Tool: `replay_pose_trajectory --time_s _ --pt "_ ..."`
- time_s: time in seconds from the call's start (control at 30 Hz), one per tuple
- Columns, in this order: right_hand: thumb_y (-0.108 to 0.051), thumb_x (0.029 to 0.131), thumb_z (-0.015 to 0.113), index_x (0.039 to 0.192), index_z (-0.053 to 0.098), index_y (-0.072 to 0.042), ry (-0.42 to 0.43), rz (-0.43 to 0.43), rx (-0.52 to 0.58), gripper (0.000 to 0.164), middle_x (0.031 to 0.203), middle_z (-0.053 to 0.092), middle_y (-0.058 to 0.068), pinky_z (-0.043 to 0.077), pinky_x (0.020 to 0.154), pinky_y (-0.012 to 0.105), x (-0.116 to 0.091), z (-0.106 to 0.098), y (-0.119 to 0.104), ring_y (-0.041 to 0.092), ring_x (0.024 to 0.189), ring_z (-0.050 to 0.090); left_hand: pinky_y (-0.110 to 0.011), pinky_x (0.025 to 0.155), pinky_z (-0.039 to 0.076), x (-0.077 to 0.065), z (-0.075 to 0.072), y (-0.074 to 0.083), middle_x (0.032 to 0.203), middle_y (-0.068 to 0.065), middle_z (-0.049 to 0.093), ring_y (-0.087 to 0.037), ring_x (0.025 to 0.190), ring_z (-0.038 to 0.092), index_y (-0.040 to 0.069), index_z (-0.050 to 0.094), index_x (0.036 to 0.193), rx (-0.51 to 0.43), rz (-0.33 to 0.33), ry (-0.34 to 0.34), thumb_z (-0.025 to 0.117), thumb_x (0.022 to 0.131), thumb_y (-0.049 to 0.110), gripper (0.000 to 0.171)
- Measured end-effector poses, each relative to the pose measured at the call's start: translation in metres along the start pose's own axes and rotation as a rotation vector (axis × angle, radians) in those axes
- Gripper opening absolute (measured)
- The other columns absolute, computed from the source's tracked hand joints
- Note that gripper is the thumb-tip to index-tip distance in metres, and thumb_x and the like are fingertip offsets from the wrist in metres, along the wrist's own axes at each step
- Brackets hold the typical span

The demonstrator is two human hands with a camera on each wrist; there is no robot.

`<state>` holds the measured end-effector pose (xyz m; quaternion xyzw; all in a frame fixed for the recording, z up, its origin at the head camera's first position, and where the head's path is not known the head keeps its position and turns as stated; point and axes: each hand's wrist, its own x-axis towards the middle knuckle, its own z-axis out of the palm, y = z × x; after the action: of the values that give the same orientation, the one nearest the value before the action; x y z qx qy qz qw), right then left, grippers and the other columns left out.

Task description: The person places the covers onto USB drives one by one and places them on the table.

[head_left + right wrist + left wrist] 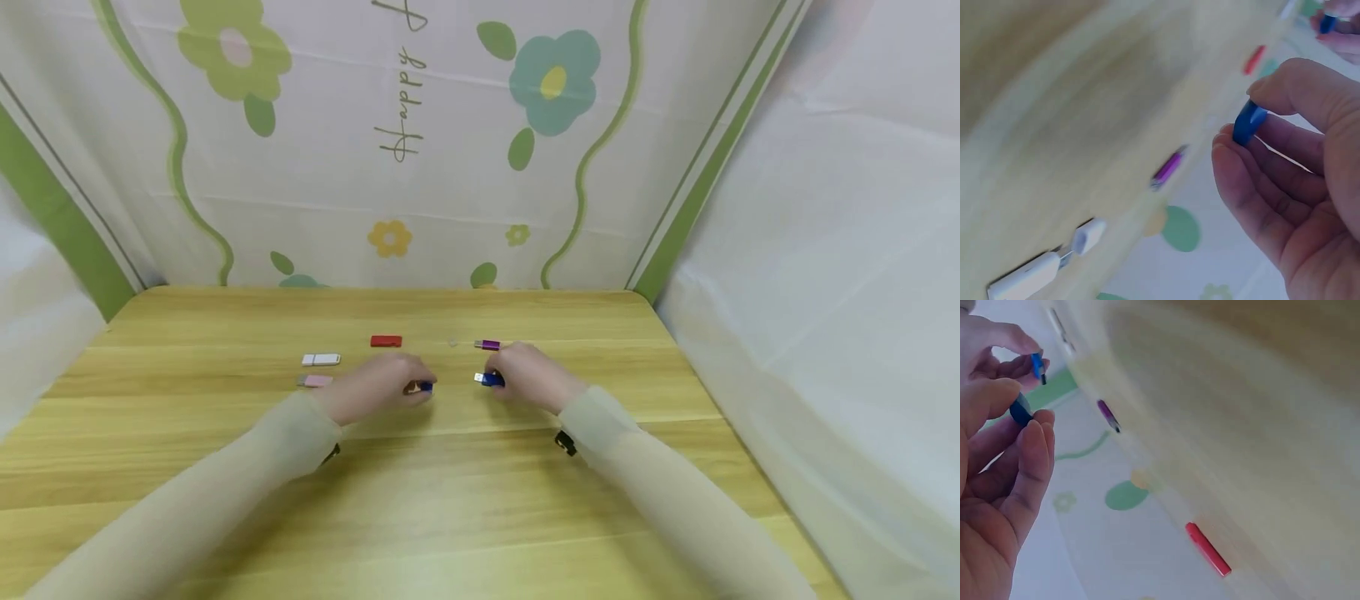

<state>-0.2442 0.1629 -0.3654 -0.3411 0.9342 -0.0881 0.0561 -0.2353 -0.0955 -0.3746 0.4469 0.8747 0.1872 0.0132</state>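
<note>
My left hand (381, 385) pinches a small blue cap (1020, 410) between thumb and fingertips. To the right, at about the same height, my right hand (536, 375) grips a blue USB stick (491, 379) by its body, its bare metal plug pointing left toward the cap. A short gap separates the cap and the plug. In the right wrist view the fingers cover much of the stick's body (1249, 123). A purple USB stick (487, 344) lies just beyond the right hand.
On the wooden table (450, 500) a red USB stick (386, 341) lies beyond the left hand. White (321, 359) and pink (318, 381) sticks lie left. Another white stick (1025, 276), its cap (1088, 235) partly off, shows in the right wrist view. A flowered curtain (450, 192) hangs behind.
</note>
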Motion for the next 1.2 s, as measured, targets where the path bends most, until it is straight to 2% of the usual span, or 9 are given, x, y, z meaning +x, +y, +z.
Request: replay_pose_trajectory --time_s 0.1,0.17,0.3,0.4,0.63,0.93,1.07,1.2 --pt "-0.006 0.086 0.073 0.085 0.071 -0.009 0.057 -0.057 0.000 0.004 0.075 0.064 -0.005 0.045 0.057 0.018 -0.017 -0.004 -0.013 0.005 0.060 0.050 -0.024 0.071 0.054 -0.018 -0.002 0.010 0.093 0.000 0.069 -0.011 0.080 0.061 0.004 0.074 0.101 0.021 0.043 0.061 0.077 0.086 0.009 0.016" --pt "-0.006 0.085 0.074 0.087 0.072 -0.009 0.114 -0.110 -0.006 0.004 0.077 0.066 -0.004 0.046 0.058 0.017 -0.027 -0.005 -0.022 0.005 0.061 0.051 -0.023 0.070 0.054 -0.029 -0.002 0.017 0.093 -0.001 0.069 -0.012 0.079 0.062 0.003 0.074 0.102 0.021 0.065 0.110 0.080 0.084 0.009 0.020" --pt "-0.006 0.082 0.077 0.091 0.073 -0.005 0.227 -0.242 -0.014 0.009 0.080 0.067 -0.001 0.048 0.059 0.015 -0.045 -0.006 -0.037 0.005 0.064 0.055 -0.021 0.066 0.052 -0.046 -0.003 0.030 0.092 0.001 0.068 -0.010 0.077 0.061 0.005 0.074 0.100 0.003 0.092 0.222 0.081 0.082 0.010 0.020" --pt "-0.007 0.081 0.079 0.092 0.073 -0.005 0.281 -0.298 -0.033 0.012 0.079 0.065 -0.002 0.048 0.061 0.014 -0.055 -0.006 -0.047 0.006 0.066 0.057 -0.020 0.065 0.051 -0.055 -0.005 0.040 0.090 0.003 0.069 -0.010 0.075 0.061 0.006 0.074 0.099 0.004 0.105 0.280 0.082 0.082 0.010 0.019" --pt "-0.006 0.082 0.078 0.098 0.072 -0.001 0.359 -0.381 -0.041 0.018 0.082 0.066 0.000 0.048 0.064 0.010 -0.070 -0.005 -0.065 0.006 0.068 0.060 -0.019 0.063 0.051 -0.067 -0.006 0.058 0.084 0.004 0.070 -0.009 0.071 0.061 0.006 0.073 0.094 0.048 0.191 0.374 0.085 0.076 0.007 0.021" --pt "-0.004 0.080 0.081 0.101 0.072 0.001 0.432 -0.458 -0.065 0.023 0.087 0.067 0.002 0.051 0.070 0.011 -0.078 0.001 -0.078 0.008 0.075 0.064 -0.020 0.068 0.054 -0.077 -0.005 0.076 0.086 0.002 0.069 -0.009 0.077 0.063 0.004 0.073 0.098 0.049 0.205 0.413 0.083 0.077 0.007 0.023" --pt "-0.004 0.079 0.082 0.102 0.073 0.001 0.467 -0.463 -0.083 0.025 0.090 0.068 0.003 0.052 0.073 0.014 -0.081 0.003 -0.083 0.010 0.079 0.066 -0.018 0.070 0.053 -0.078 -0.003 0.078 0.089 0.003 0.069 -0.009 0.080 0.062 0.005 0.073 0.100 0.040 0.241 0.450 0.080 0.081 0.009 0.021" --pt "-0.005 0.080 0.081 0.105 0.073 0.001 0.475 -0.462 -0.099 0.027 0.093 0.069 0.004 0.052 0.075 0.014 -0.083 0.005 -0.086 0.011 0.083 0.067 -0.017 0.071 0.052 -0.079 -0.001 0.077 0.091 0.002 0.069 -0.009 0.081 0.062 0.004 0.073 0.101 0.034 0.270 0.471 0.074 0.090 0.015 0.016"
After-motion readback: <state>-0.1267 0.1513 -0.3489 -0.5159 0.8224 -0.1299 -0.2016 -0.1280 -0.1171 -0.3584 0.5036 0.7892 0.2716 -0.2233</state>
